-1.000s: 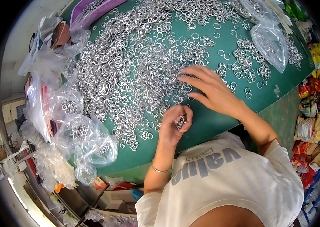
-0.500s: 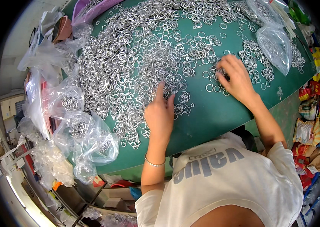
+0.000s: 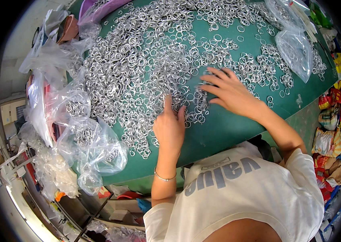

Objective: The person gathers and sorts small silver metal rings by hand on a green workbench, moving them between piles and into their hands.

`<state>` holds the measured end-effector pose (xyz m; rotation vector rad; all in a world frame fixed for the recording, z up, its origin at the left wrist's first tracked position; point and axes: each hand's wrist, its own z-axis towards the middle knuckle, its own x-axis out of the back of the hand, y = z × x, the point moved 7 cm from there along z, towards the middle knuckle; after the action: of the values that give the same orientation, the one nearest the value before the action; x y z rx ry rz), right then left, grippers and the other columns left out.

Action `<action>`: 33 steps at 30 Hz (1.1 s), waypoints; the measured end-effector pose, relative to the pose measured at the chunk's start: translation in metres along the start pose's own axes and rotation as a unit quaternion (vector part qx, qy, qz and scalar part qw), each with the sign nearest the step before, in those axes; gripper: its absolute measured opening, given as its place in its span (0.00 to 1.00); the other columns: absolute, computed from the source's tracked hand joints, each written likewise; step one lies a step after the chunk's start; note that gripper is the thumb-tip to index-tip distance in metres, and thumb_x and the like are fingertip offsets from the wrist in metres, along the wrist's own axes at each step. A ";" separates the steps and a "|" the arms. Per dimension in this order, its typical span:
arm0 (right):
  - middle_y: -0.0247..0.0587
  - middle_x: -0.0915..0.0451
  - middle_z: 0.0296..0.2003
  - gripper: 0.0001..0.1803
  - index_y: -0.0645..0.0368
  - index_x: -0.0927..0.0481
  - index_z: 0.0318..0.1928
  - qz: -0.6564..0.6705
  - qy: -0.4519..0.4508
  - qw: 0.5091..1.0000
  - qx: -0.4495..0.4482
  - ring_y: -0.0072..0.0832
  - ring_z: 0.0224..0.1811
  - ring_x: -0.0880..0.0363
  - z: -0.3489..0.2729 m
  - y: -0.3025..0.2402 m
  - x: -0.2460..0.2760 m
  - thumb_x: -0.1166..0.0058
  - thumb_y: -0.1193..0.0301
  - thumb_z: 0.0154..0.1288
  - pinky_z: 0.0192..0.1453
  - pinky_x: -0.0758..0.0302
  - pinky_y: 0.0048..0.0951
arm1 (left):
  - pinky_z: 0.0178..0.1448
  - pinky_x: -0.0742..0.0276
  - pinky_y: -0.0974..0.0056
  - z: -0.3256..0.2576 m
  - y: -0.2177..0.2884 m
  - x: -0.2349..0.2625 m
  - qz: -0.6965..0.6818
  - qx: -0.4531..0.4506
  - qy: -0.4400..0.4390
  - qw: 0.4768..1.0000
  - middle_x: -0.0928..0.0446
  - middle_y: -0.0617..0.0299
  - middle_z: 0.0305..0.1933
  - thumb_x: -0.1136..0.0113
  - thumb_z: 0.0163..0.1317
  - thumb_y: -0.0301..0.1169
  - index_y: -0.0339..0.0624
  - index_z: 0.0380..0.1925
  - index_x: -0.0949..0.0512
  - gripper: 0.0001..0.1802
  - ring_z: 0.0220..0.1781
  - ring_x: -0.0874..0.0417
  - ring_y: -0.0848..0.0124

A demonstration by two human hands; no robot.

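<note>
We cannot tell whether anything sits under the palm of our left hand (image 3: 169, 128) — it lies knuckles-up on the metal rings (image 3: 154, 68), index finger stretched out, the rest curled loosely. Our right hand (image 3: 229, 92) is spread flat with its fingers fanned over the rings, pinching nothing we can see (its fingertips blur into the pile). The rings are small, silvery, open loops, heaped and tangled across most of the green table (image 3: 227, 131) — thinner near its front edge. Clear plastic bags (image 3: 92, 147) holding more rings slump at the left edge; another bag (image 3: 295, 50) lies far right.
</note>
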<state>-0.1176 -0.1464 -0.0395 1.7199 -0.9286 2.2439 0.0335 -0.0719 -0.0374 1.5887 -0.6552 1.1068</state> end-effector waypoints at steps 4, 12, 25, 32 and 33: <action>0.39 0.29 0.45 0.17 0.57 0.25 0.42 -0.033 0.007 0.999 -0.042 0.38 0.56 0.36 -0.021 0.024 0.025 0.41 0.72 0.49 0.62 0.44 0.46 | 0.22 0.31 0.59 -0.012 0.002 -0.005 -0.003 -0.046 -0.027 0.999 0.24 0.57 0.18 0.39 0.55 0.34 0.46 0.43 0.25 0.16 0.17 0.23 0.59; 0.40 0.29 0.38 0.12 0.61 0.25 0.36 0.038 0.144 0.988 -0.032 0.38 0.44 0.32 0.035 -0.007 0.018 0.42 0.75 0.49 0.47 0.35 0.35 | 0.20 0.35 0.64 -0.009 0.000 0.012 -0.083 -0.002 0.056 0.995 0.25 0.57 0.17 0.38 0.54 0.27 0.42 0.36 0.22 0.08 0.14 0.27 0.66; 0.38 0.25 0.36 0.07 0.63 0.28 0.41 0.784 0.001 0.581 -0.218 0.21 0.32 0.26 0.033 0.025 -0.012 0.52 0.74 0.63 0.32 0.30 0.22 | 0.24 0.29 0.58 0.022 0.004 0.017 -0.030 -0.054 0.059 0.996 0.24 0.54 0.21 0.41 0.56 0.31 0.43 0.37 0.22 0.09 0.21 0.22 0.59; 0.37 0.29 0.30 0.10 0.56 0.24 0.39 0.097 0.057 0.993 -0.026 0.37 0.30 0.27 0.060 0.002 -0.023 0.44 0.75 0.53 0.31 0.30 0.33 | 0.22 0.33 0.60 0.025 -0.008 0.015 0.006 0.008 0.017 1.000 0.25 0.57 0.16 0.38 0.54 0.35 0.52 0.42 0.23 0.15 0.16 0.25 0.60; 0.38 0.29 0.30 0.10 0.56 0.24 0.39 0.081 0.056 0.995 -0.021 0.37 0.30 0.27 0.060 0.002 -0.023 0.44 0.75 0.53 0.31 0.30 0.34 | 0.21 0.33 0.60 0.023 -0.011 0.016 0.000 0.012 0.017 1.000 0.25 0.57 0.16 0.38 0.54 0.35 0.52 0.43 0.23 0.15 0.16 0.25 0.60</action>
<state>-0.0622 -0.1768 -0.0530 1.5329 -1.1171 2.3732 0.0572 -0.0881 -0.0287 1.5863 -0.6219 1.1433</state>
